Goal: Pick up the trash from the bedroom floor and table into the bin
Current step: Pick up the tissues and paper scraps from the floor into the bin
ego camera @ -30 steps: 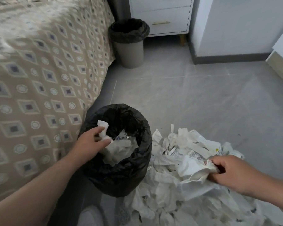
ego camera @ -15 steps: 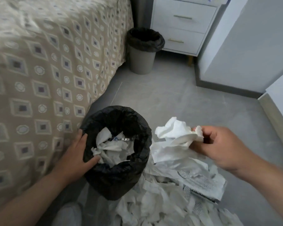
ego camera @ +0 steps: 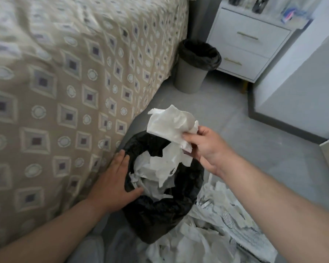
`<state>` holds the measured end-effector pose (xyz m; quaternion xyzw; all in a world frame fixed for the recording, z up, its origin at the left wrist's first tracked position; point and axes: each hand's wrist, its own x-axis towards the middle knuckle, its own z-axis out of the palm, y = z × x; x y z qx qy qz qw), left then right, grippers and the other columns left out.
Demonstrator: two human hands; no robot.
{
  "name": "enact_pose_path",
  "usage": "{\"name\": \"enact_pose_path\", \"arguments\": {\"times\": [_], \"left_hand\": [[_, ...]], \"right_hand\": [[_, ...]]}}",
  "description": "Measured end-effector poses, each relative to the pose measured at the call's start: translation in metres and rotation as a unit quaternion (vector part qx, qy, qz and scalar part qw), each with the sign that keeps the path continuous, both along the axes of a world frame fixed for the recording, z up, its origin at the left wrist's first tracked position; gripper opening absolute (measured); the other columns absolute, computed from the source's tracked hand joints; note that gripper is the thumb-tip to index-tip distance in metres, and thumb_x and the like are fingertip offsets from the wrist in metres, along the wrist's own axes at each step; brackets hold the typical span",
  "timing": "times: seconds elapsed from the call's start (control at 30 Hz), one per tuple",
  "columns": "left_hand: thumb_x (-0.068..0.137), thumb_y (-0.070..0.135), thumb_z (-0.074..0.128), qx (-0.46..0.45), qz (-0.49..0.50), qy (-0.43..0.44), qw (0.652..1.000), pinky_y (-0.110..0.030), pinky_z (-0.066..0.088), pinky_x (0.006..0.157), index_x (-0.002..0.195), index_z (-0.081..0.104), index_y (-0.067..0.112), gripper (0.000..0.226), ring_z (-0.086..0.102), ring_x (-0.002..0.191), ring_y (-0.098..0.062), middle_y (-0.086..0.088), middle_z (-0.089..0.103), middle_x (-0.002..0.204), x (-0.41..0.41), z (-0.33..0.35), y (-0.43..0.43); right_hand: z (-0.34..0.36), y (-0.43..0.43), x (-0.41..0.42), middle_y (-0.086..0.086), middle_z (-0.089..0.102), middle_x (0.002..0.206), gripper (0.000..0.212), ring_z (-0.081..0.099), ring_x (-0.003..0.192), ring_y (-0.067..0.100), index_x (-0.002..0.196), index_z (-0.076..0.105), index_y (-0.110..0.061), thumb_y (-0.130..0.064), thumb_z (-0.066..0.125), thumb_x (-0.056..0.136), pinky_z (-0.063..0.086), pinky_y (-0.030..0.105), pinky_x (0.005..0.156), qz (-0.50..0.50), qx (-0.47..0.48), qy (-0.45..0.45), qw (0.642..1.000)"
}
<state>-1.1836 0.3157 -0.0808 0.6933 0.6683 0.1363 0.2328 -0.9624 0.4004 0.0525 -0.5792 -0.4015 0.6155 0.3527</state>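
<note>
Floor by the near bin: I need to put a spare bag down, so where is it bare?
Bare grey floor runs between the near bin, the far bin and the dark skirting. Crowded: the paper pile covers the floor right of the near bin, and the left hand fills the gap between it and the bed.

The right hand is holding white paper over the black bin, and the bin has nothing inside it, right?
Not quite. The black bin is not empty: the head view shows white paper scraps inside it. The rest is right: the right hand holds crumpled white paper over the bin.
</note>
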Motion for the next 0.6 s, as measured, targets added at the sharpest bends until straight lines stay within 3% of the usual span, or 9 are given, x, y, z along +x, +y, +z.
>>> {"name": "enact_pose_path", "arguments": {"times": [0.17, 0.3, 0.37, 0.43, 0.5, 0.6], "left_hand": [[0.047, 0.099, 0.016, -0.001, -0.012, 0.011, 1.000, -0.028, 0.003, 0.116, 0.150, -0.009, 0.019, 0.133, -0.022, 0.138, -0.003, 0.006, -0.026, 0.155, -0.002, 0.000, 0.000], [0.049, 0.095, 0.012, -0.005, -0.010, 0.009, 1.000, -0.028, 0.002, 0.116, 0.150, -0.009, 0.018, 0.129, -0.019, 0.142, -0.007, 0.008, -0.029, 0.153, -0.004, -0.002, 0.000], [0.046, 0.099, 0.014, -0.009, -0.010, 0.006, 1.000, -0.030, 0.000, 0.115, 0.150, -0.009, 0.017, 0.134, -0.019, 0.143, -0.009, 0.008, -0.031, 0.150, -0.003, 0.004, -0.002], [0.053, 0.095, 0.024, 0.030, -0.012, -0.002, 0.999, -0.030, -0.003, 0.115, 0.151, -0.004, 0.016, 0.129, -0.019, 0.141, -0.009, 0.002, -0.025, 0.154, 0.001, 0.016, -0.002], [0.067, 0.086, 0.027, 0.113, -0.051, -0.009, 0.992, -0.032, -0.001, 0.117, 0.151, 0.006, 0.014, 0.113, -0.014, 0.144, -0.012, -0.001, -0.012, 0.157, 0.014, 0.035, 0.001], [0.081, 0.077, 0.028, 0.179, -0.188, -0.023, 0.965, -0.028, 0.001, 0.118, 0.149, 0.017, 0.012, 0.095, -0.003, 0.147, -0.019, -0.003, 0.001, 0.158, 0.057, 0.063, 0.003]], "right_hand": [[-0.075, 0.001, -0.014, 0.014, 0.069, 0.105, 0.015, 0.066, 0.086, 0.026, 0.095, 0.062, -0.008, 0.004, 0.057, 0.087, 0.057, 0.042, 0.079, -0.038, -0.145, -0.036, 0.988], [-0.083, -0.005, -0.020, 0.009, 0.063, 0.108, 0.028, 0.064, 0.086, 0.022, 0.109, 0.059, -0.006, -0.006, 0.067, 0.082, 0.058, 0.038, 0.079, 0.034, -0.201, -0.163, 0.965], [-0.067, -0.011, -0.017, 0.002, 0.056, 0.098, 0.034, 0.060, 0.086, 0.020, 0.111, 0.054, -0.012, -0.014, 0.069, 0.082, 0.056, 0.042, 0.086, 0.093, -0.158, -0.252, 0.950], [-0.037, -0.016, -0.005, 0.000, 0.054, 0.101, 0.040, 0.060, 0.097, 0.021, 0.122, 0.053, -0.017, -0.017, 0.067, 0.084, 0.053, 0.044, 0.093, 0.159, -0.076, -0.289, 0.941], [-0.006, -0.024, 0.026, 0.003, 0.055, 0.110, 0.044, 0.059, 0.102, 0.020, 0.131, 0.050, -0.016, -0.018, 0.063, 0.088, 0.052, 0.040, 0.094, 0.190, -0.036, -0.257, 0.947], [0.022, -0.045, 0.099, 0.005, 0.057, 0.099, 0.019, 0.056, 0.090, 0.016, 0.111, 0.057, -0.016, -0.014, 0.057, 0.092, 0.053, 0.036, 0.084, 0.146, -0.013, -0.227, 0.963]]}}
